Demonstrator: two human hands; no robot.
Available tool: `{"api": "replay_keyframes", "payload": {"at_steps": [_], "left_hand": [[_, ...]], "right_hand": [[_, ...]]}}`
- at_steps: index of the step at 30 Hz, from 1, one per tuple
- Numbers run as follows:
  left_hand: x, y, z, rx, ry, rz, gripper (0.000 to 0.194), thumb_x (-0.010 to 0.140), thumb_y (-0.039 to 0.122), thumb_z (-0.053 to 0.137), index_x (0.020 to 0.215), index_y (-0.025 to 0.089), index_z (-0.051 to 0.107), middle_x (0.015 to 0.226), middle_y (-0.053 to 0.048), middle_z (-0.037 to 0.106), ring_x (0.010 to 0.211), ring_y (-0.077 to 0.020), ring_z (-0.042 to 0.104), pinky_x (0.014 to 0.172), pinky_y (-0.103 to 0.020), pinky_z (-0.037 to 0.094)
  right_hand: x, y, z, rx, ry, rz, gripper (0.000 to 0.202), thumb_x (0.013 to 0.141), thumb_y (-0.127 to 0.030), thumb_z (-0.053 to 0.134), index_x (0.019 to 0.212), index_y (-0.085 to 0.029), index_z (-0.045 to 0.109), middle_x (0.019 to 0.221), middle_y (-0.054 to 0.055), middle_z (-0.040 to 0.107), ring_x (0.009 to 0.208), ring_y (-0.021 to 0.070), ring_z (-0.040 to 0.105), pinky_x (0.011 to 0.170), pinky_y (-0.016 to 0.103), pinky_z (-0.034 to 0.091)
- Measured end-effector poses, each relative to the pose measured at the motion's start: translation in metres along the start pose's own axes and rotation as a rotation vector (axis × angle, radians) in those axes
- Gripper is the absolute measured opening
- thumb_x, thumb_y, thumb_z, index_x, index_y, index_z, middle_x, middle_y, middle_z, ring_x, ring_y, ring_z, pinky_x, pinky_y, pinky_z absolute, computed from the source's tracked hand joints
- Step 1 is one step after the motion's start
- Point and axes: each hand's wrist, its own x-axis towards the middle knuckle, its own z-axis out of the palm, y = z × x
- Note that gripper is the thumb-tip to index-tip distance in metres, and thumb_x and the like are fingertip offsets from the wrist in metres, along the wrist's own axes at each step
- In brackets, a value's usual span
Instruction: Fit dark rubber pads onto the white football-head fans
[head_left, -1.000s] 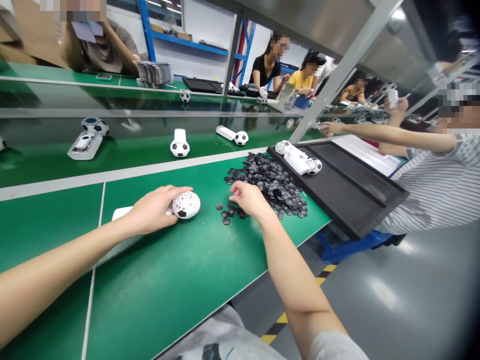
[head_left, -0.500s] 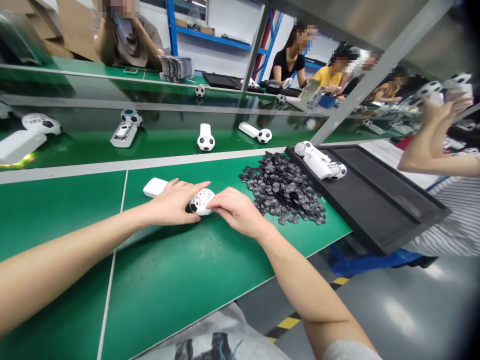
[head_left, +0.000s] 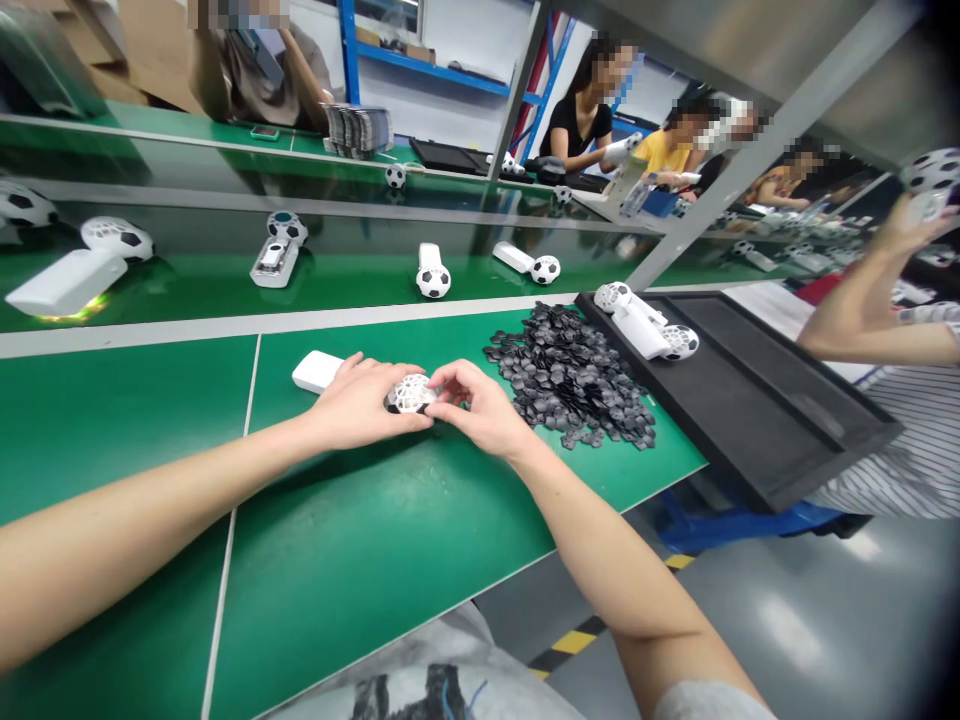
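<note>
A white handheld fan (head_left: 410, 394) with a football-patterned head lies on the green table, its grille facing up. Its flat white handle (head_left: 316, 371) sticks out to the left from under my left hand (head_left: 364, 400). That hand is wrapped over the neck and the left side of the head. My right hand (head_left: 474, 408) grips the right edge of the head between thumb and fingers. Whether a small part is also in those fingers I cannot see. To the right lies a heap of small black pieces (head_left: 574, 370).
A black tray (head_left: 780, 420) with football-headed fans (head_left: 645, 325) stands right of the heap. Behind the table runs a green belt (head_left: 360, 270) carrying several more fans (head_left: 433, 275). A slanted metal post (head_left: 697, 215) rises behind the tray. A co-worker's arm (head_left: 862, 290) is at the far right.
My right hand has gone from pinching the head's edge to a wider hold on its right side. The head has turned slightly. Fans on the belt have shifted right.
</note>
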Motion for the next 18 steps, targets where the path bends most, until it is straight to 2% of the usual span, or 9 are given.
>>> {"api": "replay_keyframes", "payload": {"at_steps": [5, 9, 12, 14, 18], "left_hand": [[0.003, 0.005, 0.002, -0.023, 0.013, -0.047, 0.059, 0.065, 0.063, 0.054, 0.112, 0.025, 0.053, 0.102, -0.003, 0.063, 0.097, -0.0291, 0.051, 0.092, -0.045, 0.03], [0.005, 0.008, 0.002, -0.044, 0.025, -0.069, 0.049, 0.065, 0.055, 0.057, 0.105, 0.026, 0.055, 0.093, -0.001, 0.063, 0.093, -0.0275, 0.051, 0.089, -0.043, 0.032], [0.005, 0.007, 0.001, -0.057, 0.003, -0.077, 0.051, 0.062, 0.054, 0.06, 0.104, 0.026, 0.054, 0.091, -0.001, 0.062, 0.092, -0.0278, 0.051, 0.086, -0.042, 0.033], [0.004, 0.006, 0.0, -0.064, -0.013, -0.069, 0.055, 0.061, 0.059, 0.059, 0.104, 0.025, 0.053, 0.093, -0.002, 0.061, 0.092, -0.0283, 0.051, 0.084, -0.041, 0.035], [0.004, 0.004, 0.003, -0.037, 0.007, -0.04, 0.064, 0.059, 0.066, 0.059, 0.108, 0.025, 0.052, 0.096, -0.003, 0.062, 0.092, -0.0287, 0.051, 0.087, -0.043, 0.033]], "right_hand": [[0.005, 0.005, 0.0, 0.21, -0.046, 0.138, 0.024, 0.067, -0.022, 0.066, 0.086, -0.017, 0.053, 0.089, 0.001, 0.055, 0.067, 0.0078, 0.051, 0.065, 0.023, 0.045], [0.009, 0.003, 0.0, 0.223, -0.066, 0.186, 0.027, 0.064, -0.023, 0.068, 0.085, -0.017, 0.052, 0.09, 0.0, 0.054, 0.065, 0.0073, 0.051, 0.063, 0.023, 0.045], [0.011, 0.0, 0.001, 0.194, -0.073, 0.186, 0.027, 0.063, -0.023, 0.069, 0.084, -0.017, 0.053, 0.086, 0.0, 0.054, 0.065, 0.0076, 0.049, 0.063, 0.023, 0.045], [0.009, -0.003, 0.001, 0.145, -0.075, 0.13, 0.025, 0.066, -0.021, 0.068, 0.087, -0.017, 0.055, 0.085, 0.0, 0.054, 0.068, 0.0087, 0.05, 0.066, 0.024, 0.045], [-0.001, -0.006, 0.0, -0.119, -0.114, -0.129, 0.015, 0.078, -0.017, 0.057, 0.091, -0.022, 0.062, 0.089, 0.002, 0.051, 0.082, 0.0125, 0.051, 0.076, 0.027, 0.044]]}}
